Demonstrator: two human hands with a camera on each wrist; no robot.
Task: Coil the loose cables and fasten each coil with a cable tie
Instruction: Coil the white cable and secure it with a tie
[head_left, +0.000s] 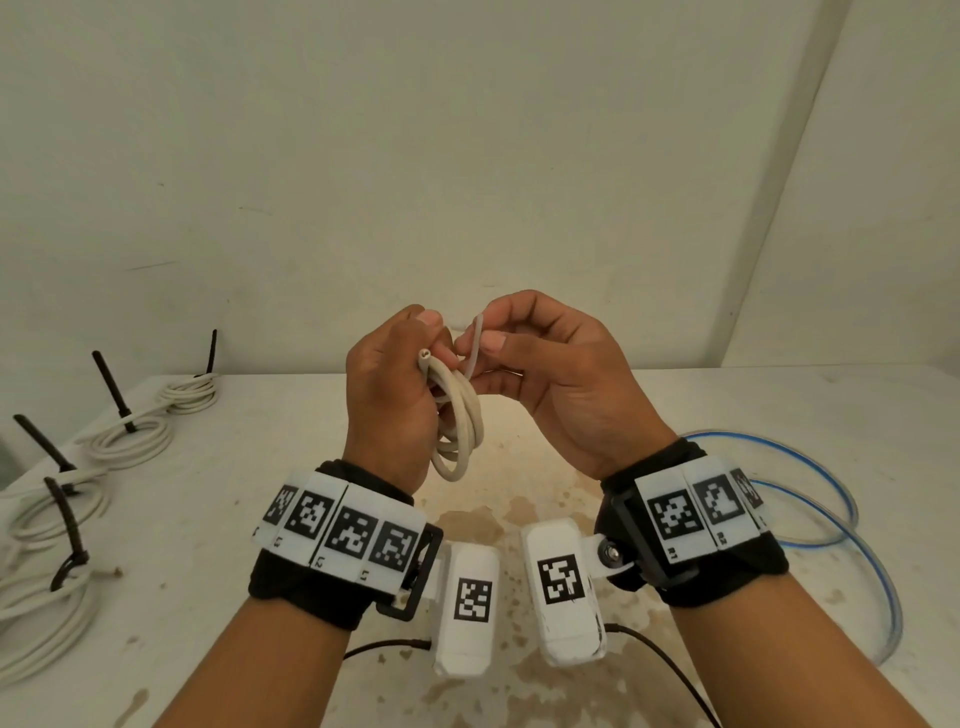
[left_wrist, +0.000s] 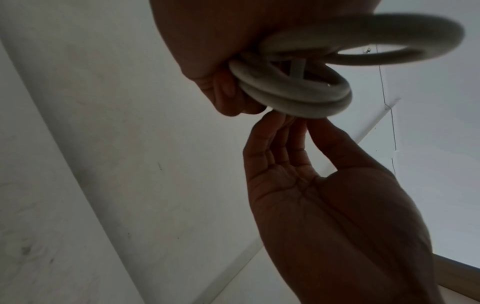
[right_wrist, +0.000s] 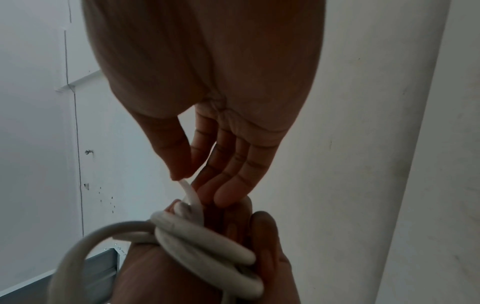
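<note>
Both hands raised above table (head_left: 519, 415), mid-scene, close together.

L hand (head_left: 387, 395): fingers curled round a small coil of white cable (head_left: 460, 421), several loops bunched in the fist; rest of coil hangs down below the hand, clear of the tabletop. Cut end of the cable sticks up by the thumb.

R hand (head_left: 550, 374): thumb + forefinger pinch a thin white cable tie (head_left: 475, 345) near its top end; other fingers loosely bent beside it. Tie runs down to the coil where L hand grips it. R wrist view: tie passes in among the loops at the fist. Cannot tell if the tie is locked.

Left side of table: four finished white coils in a row near to far, nearest one (head_left: 41, 613), each bound w/ a black tie (head_left: 65, 525), tails sticking up.

Right side of table: loose clear tube w/ blue stripe (head_left: 810, 499), lying in wide loops partly behind R wrist.

Both wrists carry black bands w/ white marker blocks (head_left: 337, 525). Tabletop white, brown stains (head_left: 478, 519) near the person. Pale wall (head_left: 467, 156) behind.
</note>
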